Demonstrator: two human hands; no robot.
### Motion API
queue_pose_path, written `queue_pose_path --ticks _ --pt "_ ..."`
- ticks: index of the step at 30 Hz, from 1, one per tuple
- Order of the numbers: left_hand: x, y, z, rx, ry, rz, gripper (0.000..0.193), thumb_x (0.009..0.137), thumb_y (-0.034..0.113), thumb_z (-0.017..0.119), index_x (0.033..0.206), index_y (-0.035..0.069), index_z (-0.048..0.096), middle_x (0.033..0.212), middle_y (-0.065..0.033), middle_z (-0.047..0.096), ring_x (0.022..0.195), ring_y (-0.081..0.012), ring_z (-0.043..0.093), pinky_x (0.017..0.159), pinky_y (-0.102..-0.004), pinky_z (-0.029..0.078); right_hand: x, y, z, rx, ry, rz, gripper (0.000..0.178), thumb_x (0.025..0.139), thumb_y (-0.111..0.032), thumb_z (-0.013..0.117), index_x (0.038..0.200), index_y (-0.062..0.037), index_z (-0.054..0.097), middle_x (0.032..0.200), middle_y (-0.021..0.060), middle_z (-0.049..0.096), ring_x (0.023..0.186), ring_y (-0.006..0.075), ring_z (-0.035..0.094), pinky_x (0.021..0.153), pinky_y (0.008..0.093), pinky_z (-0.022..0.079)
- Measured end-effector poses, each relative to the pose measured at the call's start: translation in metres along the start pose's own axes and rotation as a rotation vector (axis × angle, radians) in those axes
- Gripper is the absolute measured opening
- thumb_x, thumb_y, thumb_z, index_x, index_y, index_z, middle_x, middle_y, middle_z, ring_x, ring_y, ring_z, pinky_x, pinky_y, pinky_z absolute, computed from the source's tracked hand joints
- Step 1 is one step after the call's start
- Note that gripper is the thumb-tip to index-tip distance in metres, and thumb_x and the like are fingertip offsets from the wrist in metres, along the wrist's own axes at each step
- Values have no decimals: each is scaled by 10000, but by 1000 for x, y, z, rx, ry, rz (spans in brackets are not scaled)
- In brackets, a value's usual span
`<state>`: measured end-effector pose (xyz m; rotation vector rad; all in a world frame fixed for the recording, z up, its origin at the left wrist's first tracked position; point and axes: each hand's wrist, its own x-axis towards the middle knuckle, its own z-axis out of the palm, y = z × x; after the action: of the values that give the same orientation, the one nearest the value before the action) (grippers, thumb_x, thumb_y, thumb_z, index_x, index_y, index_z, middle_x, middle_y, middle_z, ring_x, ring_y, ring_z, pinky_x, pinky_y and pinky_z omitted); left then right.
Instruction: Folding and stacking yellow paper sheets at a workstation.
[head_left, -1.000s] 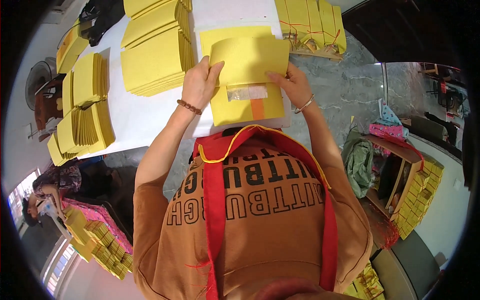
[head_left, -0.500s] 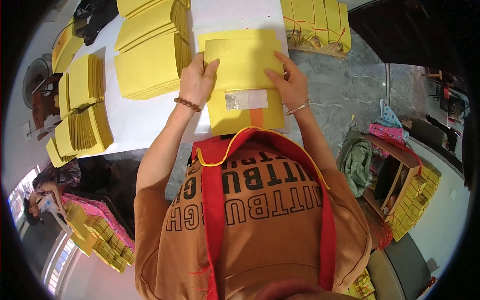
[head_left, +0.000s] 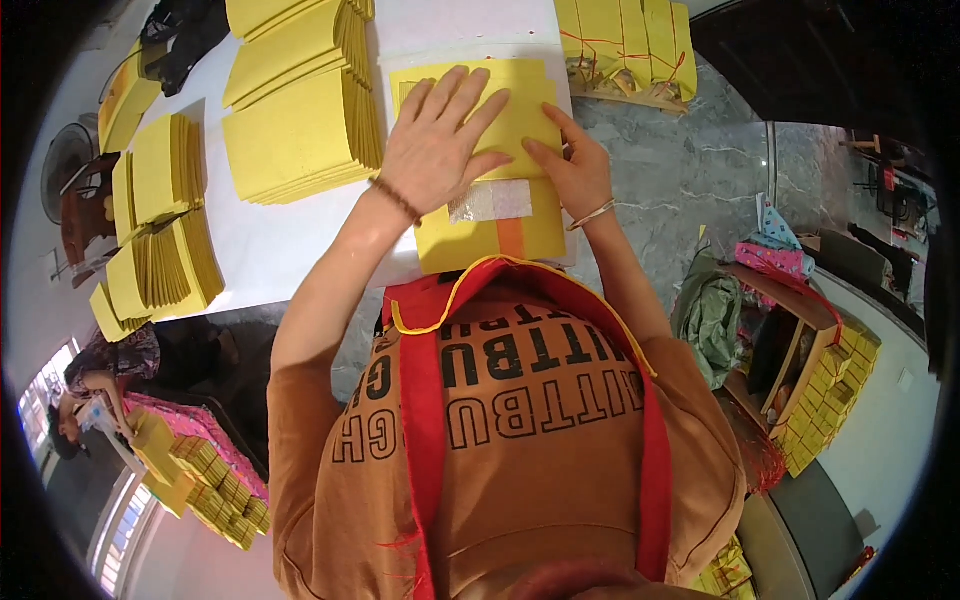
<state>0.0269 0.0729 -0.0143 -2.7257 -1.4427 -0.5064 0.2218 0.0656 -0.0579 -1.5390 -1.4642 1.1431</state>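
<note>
- Rests the left hand [head_left: 438, 135] palm down across the yellow sheet [head_left: 528, 125], with fingers spread and the grip flattened wide, closed around nothing.
- Has the right hand [head_left: 580, 165] at the right edge of the same sheet, with the thumb over the upper face and the forefinger set apart from it.
- Impossible to say of that right grip: part-bent, perhaps pinching the edge, perhaps only touching it, with other fingers hidden.
- Find the sheet at the near end of the white worktop [head_left: 300, 235], lying over a yellow backing piece [head_left: 545, 235] with a shiny patch [head_left: 475, 203] and an orange strip [head_left: 511, 238].
- Likely done: the large yellow stacks [head_left: 290, 140] and smaller yellow stacks [head_left: 165, 170] to the left, squared or fanned, plus red-tied bundles [head_left: 630, 45] beyond the right hand.
- Likely left: this one sheet, judged midway, flat under the hand but not yet set with any stack.
- Impossible to count from this view any further sheets beneath.
</note>
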Motion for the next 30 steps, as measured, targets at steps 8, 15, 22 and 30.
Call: queue_pose_path --ticks 8,15,22,30 --pt "-7 -11 32 -13 -102 -68 725 757 571 535 1335 168 365 1380 -113 328 1278 -293 281 1042 -491 184 -8 -26 -3 -371 44 -113 452 757 -218 651 1177 -97 534 1131 139 545 1028 224 537 839 386 425" --pt "-5 -7 28 56 -205 -64 671 779 479 548 1341 168 356 1393 -107 308 1294 -288 248 1046 -487 162 -31 -24 12 -796 -349 -989 555 770 -396 569 1247 -158 419 1389 106 308 1303 287 269 1041 528 158" --pt "-6 -8 32 -53 -124 -94 525 857 330 490 1339 166 359 1399 -97 302 1297 -278 247 1047 -476 162 -25 -15 0 -809 -635 -795 647 794 -486 501 1321 -142 348 1424 40 263 1331 206 217 1040 546 148" --pt "-14 -21 25 -193 48 -92 466 823 197 509 1279 127 438 1373 -104 341 1262 -283 305 1027 -465 207 -24 -10 7 -852 -578 -832 602 806 -390 481 1311 -86 359 1392 84 319 1297 219 284 1038 541 156"
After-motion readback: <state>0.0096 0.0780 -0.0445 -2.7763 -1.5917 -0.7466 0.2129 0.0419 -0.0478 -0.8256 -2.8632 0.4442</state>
